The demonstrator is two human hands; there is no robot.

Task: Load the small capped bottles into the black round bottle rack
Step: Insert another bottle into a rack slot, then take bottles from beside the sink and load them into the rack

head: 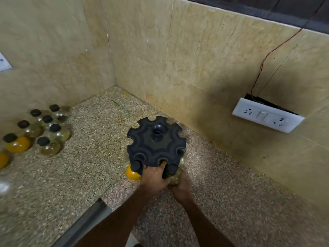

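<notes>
The black round bottle rack point(156, 142) stood on the speckled counter point(92, 166), near the corner of the tiled walls. At its near edge the left hand point(154, 177) gripped the rim, one finger pushed up into an open notch. The right hand point(179, 184) was curled around a clear bottle point(174, 177), holding it against the next notch; its cap seemed to be already in. An orange-filled bottle point(132, 173) hung in the notch on the left. More small capped bottles point(42, 129) waited in a group well apart, on the far left of the counter. The risk, I think, was that a bottle not fully seated slips out, or that pushing tilts the rack.
</notes>
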